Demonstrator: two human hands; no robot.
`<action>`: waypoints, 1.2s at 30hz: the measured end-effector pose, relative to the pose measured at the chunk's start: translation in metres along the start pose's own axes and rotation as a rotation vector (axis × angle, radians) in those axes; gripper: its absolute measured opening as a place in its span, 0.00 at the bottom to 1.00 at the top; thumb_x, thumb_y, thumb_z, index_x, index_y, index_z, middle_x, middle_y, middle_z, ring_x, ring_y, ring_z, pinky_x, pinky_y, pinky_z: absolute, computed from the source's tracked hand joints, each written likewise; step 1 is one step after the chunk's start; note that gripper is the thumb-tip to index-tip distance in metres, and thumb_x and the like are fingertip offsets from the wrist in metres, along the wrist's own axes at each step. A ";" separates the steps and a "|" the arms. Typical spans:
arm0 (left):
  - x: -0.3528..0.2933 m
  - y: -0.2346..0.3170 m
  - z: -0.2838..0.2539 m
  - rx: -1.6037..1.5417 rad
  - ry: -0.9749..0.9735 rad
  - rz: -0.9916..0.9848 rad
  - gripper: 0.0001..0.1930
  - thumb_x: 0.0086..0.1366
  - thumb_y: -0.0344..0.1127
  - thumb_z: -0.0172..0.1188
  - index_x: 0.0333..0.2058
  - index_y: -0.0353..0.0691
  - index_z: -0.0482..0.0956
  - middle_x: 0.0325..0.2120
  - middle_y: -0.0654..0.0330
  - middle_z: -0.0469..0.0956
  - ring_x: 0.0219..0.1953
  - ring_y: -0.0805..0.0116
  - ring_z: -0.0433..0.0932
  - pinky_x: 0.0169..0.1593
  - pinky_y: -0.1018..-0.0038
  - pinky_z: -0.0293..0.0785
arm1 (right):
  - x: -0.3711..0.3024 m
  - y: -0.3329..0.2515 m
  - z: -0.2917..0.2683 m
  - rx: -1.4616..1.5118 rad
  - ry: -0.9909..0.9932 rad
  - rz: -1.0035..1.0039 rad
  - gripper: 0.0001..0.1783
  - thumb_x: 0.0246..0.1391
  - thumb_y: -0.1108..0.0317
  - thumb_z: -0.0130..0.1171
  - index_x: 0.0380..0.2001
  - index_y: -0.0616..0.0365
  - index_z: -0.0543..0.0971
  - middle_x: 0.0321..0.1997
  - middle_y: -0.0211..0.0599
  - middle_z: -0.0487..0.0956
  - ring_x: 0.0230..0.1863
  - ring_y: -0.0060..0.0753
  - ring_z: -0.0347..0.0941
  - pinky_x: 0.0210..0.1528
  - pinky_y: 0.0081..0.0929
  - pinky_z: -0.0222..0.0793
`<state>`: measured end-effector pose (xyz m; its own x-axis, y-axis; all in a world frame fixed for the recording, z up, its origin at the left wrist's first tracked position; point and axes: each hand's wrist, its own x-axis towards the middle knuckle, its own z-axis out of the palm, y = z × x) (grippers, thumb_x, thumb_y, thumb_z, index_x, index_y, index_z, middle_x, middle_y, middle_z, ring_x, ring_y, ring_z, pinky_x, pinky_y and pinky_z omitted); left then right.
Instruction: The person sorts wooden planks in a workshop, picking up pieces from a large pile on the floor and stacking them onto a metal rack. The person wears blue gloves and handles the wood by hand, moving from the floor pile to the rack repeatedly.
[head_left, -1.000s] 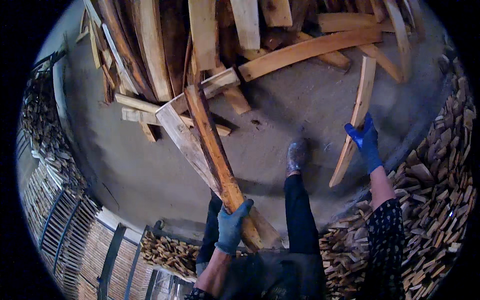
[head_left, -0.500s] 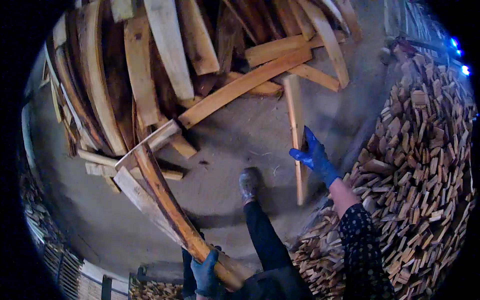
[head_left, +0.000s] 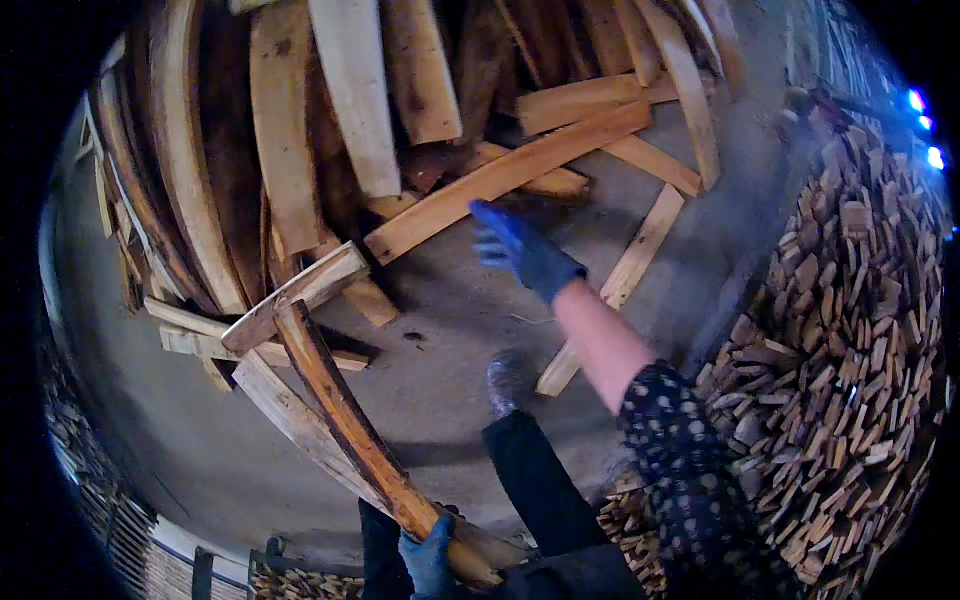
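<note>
Left hand (head_left: 430,560), blue-gloved, clamped round near end of long curved plank (head_left: 335,410), plank running up-left from it. Right hand (head_left: 522,248) fingers spread, holding nothing, above concrete floor (head_left: 450,330); loose board (head_left: 620,280) lying just right of it.

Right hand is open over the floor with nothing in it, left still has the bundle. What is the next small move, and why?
Probably reach the right hand forward and down to the long plank lying just beyond its fingers and close on it. That hand is empty and spread in the air, while the left hand already grips two slats.
</note>
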<state>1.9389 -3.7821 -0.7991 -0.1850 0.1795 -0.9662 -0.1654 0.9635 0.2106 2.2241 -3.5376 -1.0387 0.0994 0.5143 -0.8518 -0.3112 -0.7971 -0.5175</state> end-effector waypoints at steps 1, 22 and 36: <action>0.001 -0.003 -0.003 -0.051 0.010 -0.021 0.15 0.60 0.24 0.59 0.47 0.32 0.73 0.42 0.52 0.78 0.38 0.62 0.78 0.42 0.68 0.76 | 0.001 -0.003 0.026 0.202 -0.075 0.014 0.22 0.52 0.49 0.60 0.46 0.47 0.74 0.41 0.25 0.75 0.41 0.27 0.72 0.46 0.31 0.70; -0.024 0.054 -0.013 -0.276 0.033 -0.083 0.16 0.56 0.34 0.64 0.42 0.36 0.74 0.33 0.63 0.78 0.34 0.75 0.76 0.40 0.77 0.72 | -0.317 0.024 -0.009 0.262 -0.029 0.340 0.29 0.48 0.67 0.62 0.53 0.65 0.68 0.49 0.45 0.75 0.47 0.40 0.75 0.49 0.36 0.72; 0.025 0.025 -0.155 -0.923 0.154 -0.013 0.25 0.59 0.50 0.61 0.47 0.38 0.68 0.39 0.57 0.73 0.41 0.65 0.74 0.48 0.69 0.72 | -0.161 0.101 0.264 -1.270 -1.121 -0.165 0.22 0.45 0.61 0.56 0.46 0.55 0.74 0.40 0.54 0.77 0.41 0.57 0.73 0.45 0.45 0.69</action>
<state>1.7799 -3.7841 -0.7952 -0.2926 0.0778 -0.9531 -0.8600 0.4144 0.2979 1.9273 -3.6172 -0.9325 -0.7881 0.1225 -0.6033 0.5837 -0.1628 -0.7955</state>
